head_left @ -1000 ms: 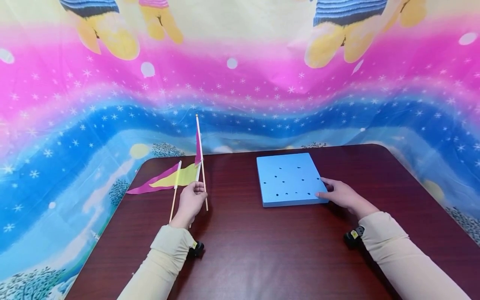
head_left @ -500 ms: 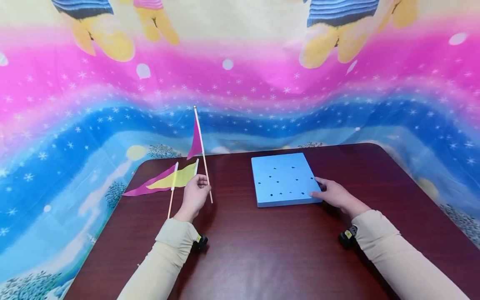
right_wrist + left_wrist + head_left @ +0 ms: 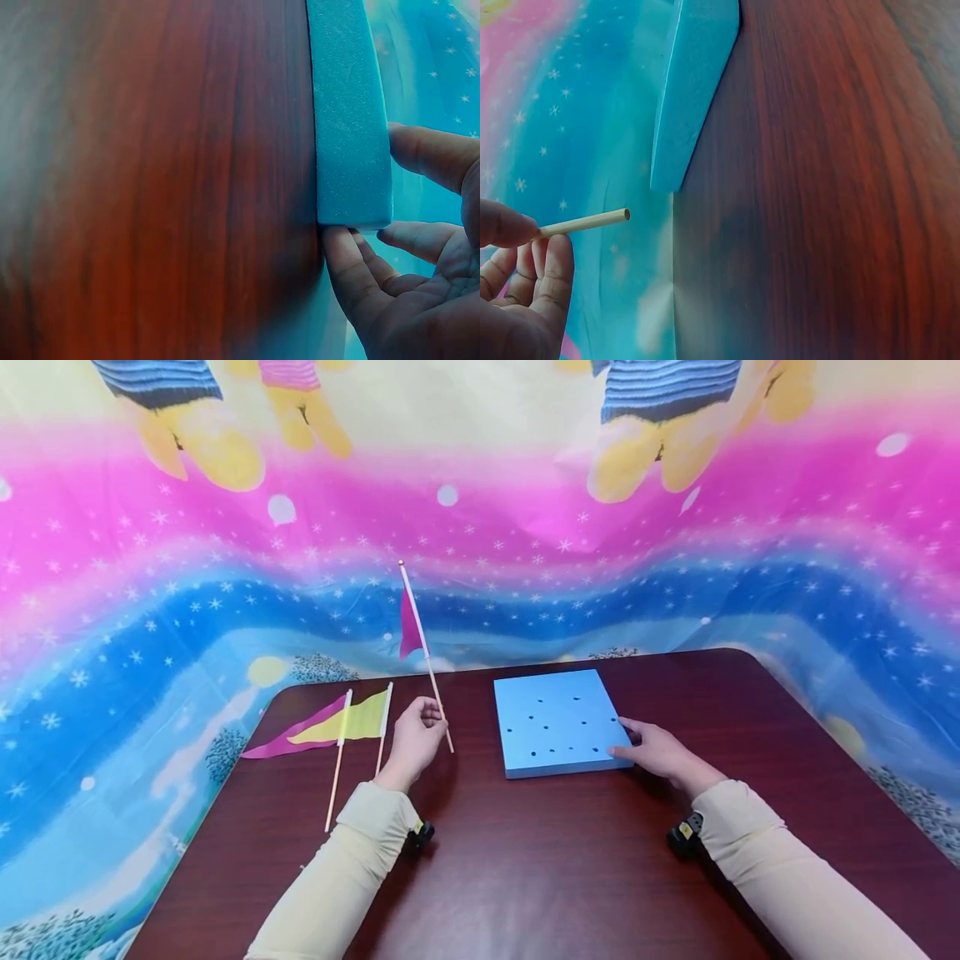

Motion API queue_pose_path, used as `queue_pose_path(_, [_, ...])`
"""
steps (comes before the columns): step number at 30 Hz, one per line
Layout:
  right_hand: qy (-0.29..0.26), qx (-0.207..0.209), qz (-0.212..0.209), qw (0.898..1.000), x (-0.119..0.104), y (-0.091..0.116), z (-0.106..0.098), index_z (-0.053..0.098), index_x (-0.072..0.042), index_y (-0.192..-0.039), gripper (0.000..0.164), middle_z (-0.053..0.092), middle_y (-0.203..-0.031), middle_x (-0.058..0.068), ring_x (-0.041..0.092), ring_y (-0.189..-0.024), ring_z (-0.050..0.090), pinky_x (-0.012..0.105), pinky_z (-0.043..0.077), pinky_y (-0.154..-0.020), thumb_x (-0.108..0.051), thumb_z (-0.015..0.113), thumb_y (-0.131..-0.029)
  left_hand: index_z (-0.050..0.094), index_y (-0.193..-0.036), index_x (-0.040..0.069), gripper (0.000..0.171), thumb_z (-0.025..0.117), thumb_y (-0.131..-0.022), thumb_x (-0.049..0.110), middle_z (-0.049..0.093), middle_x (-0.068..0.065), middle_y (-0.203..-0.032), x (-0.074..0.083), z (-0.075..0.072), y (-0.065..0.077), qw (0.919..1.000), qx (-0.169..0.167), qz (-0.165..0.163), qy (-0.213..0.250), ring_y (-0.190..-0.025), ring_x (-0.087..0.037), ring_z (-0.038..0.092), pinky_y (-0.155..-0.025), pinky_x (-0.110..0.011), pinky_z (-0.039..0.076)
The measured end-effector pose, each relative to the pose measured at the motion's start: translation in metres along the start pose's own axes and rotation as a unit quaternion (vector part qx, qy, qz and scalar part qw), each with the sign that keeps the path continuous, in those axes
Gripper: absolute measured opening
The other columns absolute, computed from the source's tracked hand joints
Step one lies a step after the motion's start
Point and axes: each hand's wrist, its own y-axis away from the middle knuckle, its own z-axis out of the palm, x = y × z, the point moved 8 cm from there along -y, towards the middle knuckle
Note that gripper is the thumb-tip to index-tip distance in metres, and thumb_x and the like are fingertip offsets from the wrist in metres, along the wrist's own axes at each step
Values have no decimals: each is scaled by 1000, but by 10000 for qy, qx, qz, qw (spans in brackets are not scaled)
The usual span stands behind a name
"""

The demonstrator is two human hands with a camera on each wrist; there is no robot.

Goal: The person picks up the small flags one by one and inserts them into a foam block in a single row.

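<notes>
- The left hand's (image 3: 417, 732) grip pinches the magenta flag (image 3: 410, 625) low on its tilted stick, left of centre in the frame.
- The right hand's (image 3: 660, 752) grip holds the blue block (image 3: 558, 737) by its right edge, right of centre.
- The stick seems stiff, light, best held low; cloth limp; block probably light, dentable foam.

In the head view, the left hand (image 3: 416, 739) and left sleeve (image 3: 352, 860) hid the lower end of the yellow flag (image 3: 367, 718). The blue board (image 3: 564, 737) had holes too small to show depth. In the left wrist view, fingers (image 3: 556, 274) hid part of the held flag (image 3: 589, 223), and the top edge cropped the board.
</notes>
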Motion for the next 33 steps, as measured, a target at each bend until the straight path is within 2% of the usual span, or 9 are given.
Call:
queue_pose_path(6, [-13, -39, -3, 10000, -1, -1, 0, 25, 11, -157, 81, 43, -144, 39, 49, -127, 46, 62, 42, -106, -27, 68, -100, 62, -105, -5, 19, 65, -87, -9, 66, -13, -95, 9, 14, -6, 9998, -5, 213, 17, -92, -29, 65, -80, -32, 52])
queue_pose_path(13, [-62, -47, 2, 10000, 0, -1, 3, 26, 10, -158, 80, 44, -143, 38, 48, -125, 48, 61, 43, -105, -27, 68, -100, 62, -107, -4, 18, 62, -89, -8, 67, -14, -96, 21, 38, -11, 9987, -255, 448, -21, -94, -30, 66, -84, -40, 55])
queue_pose_path(18, [-20, -77, 42, 10000, 3, -2, 3, 24, 9, -158, 81, 40, -148, 39, 50, -131, 44, 63, 40, -108, -28, 68, -101, 62, -108, -3, 17, 63, -92, -7, 66, -14, -98, 30, 58, -14, 9974, -461, 558, -11, -94, -29, 64, -84, -40, 56])
queue_pose_path(23, [11, -68, 63, 10000, 4, -1, 0, 24, 9, -158, 82, 34, -153, 40, 53, -137, 37, 65, 35, -110, -28, 68, -100, 63, -106, -1, 15, 62, -93, -7, 66, -13, -96, 34, 77, -18, 9962, -529, 685, -124, -92, -27, 63, -82, -37, 56])
queue_pose_path(33, [-40, -42, 28, 10000, 2, -1, -1, 25, 7, -159, 81, 33, -154, 39, 53, -139, 36, 65, 34, -111, -28, 68, -101, 62, -111, -8, 18, 60, -93, -9, 67, -13, -96, 34, 90, -16, 9948, -600, 781, -245, -91, -27, 63, -82, -38, 55])
